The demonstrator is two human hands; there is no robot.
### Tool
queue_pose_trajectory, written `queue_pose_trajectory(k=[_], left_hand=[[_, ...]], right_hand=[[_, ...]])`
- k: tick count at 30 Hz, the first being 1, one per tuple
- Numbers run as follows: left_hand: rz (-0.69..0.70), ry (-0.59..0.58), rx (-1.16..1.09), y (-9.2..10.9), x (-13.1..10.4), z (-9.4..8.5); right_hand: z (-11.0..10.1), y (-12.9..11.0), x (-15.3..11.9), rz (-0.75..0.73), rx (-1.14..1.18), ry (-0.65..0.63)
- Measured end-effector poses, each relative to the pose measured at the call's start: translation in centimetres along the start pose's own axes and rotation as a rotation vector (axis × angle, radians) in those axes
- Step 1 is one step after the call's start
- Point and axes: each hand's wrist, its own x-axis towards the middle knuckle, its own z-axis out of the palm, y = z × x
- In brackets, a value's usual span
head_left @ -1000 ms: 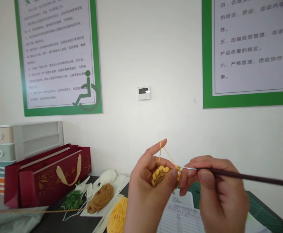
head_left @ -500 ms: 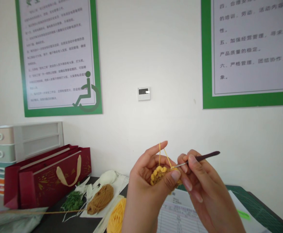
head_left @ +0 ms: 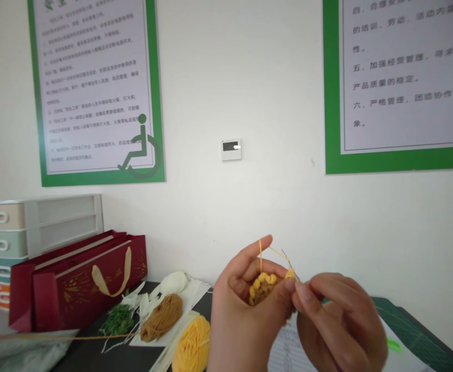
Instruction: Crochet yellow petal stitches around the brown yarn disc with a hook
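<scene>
My left hand [head_left: 245,305] pinches a small crochet piece [head_left: 263,287], brown inside with a bumpy yellow edge. A strand of yellow yarn [head_left: 261,256] loops over its raised index finger and runs to the work. My right hand [head_left: 338,320] is closed on a crochet hook [head_left: 288,260]; the thin metal tip points up and left through the yellow edge, touching the strand. The hook's dark handle is mostly hidden behind the right fingers. Left of the hands, a yellow yarn ball [head_left: 192,345] rests on the table.
A brown yarn skein [head_left: 162,316], green yarn [head_left: 118,319] and white yarn [head_left: 173,282] lie to the left. Behind them stand dark red gift bags [head_left: 90,284] and a drawer unit [head_left: 61,219]. Printed paper [head_left: 284,346] and a green cutting mat [head_left: 408,323] are below the hands.
My right hand has turned and dropped, so the hook has swung from pointing left to pointing up through the edge. My left hand has shifted slightly right and down.
</scene>
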Motion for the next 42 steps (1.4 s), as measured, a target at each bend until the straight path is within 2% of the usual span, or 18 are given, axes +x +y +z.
queue_pose_trajectory(k=[1, 3, 6, 10, 12, 14, 17, 19, 23, 25, 31, 34, 38, 42], left_hand=[[-0.065, -0.053, -0.052, 0.2, 0.1, -0.1], [-0.147, -0.14, -0.115, 0.8, 0.2, -0.5], [-0.151, -0.212, -0.13, 1.5, 0.4, -0.9], [-0.136, -0.294, -0.109, 1.8, 0.5, -1.5], [-0.134, -0.343, -0.112, 1.8, 0.6, -1.7], [-0.133, -0.361, -0.113, 1.7, 0.6, -1.8], [-0.078, -0.286, -0.045, 1.4, 0.5, -1.6], [-0.017, -0.218, 0.008, 1.2, 0.4, -1.2], [0.057, -0.13, 0.049, 0.7, 0.3, -0.7], [0.077, -0.11, 0.063, 0.5, 0.4, -0.7], [0.134, -0.184, 0.124, -0.3, 1.3, -1.8], [0.093, -0.227, 0.098, -0.3, 1.5, -2.1], [0.009, -0.195, 0.067, 0.2, 1.4, -2.1], [-0.011, -0.242, 0.03, 0.5, 1.5, -2.2]], right_hand=[[-0.1, 0.1, 0.1, 0.007, 0.035, 0.005], [0.1, -0.1, 0.3, 0.14, 0.253, -0.015], [0.6, -0.6, 0.7, 0.457, 0.649, -0.013], [0.5, -0.8, 1.4, 0.773, 0.951, 0.046], [0.1, -0.7, 1.7, 0.912, 1.08, -0.003], [0.0, -0.7, 1.8, 1.042, 1.205, -0.103], [0.4, -0.8, 1.8, 1.199, 1.273, -0.218], [0.8, -0.9, 1.6, 1.183, 1.202, -0.216], [0.9, -0.8, 1.1, 0.85, 0.916, -0.149], [0.7, -0.7, 0.9, 0.79, 0.837, -0.134], [0.0, -0.1, 1.0, 0.984, 0.98, -0.166], [-0.2, 0.2, 1.3, 1.036, 1.022, -0.184], [-0.2, 0.7, 1.6, 1.016, 1.102, -0.217], [-0.3, 1.3, 1.5, 0.925, 1.137, -0.242]])
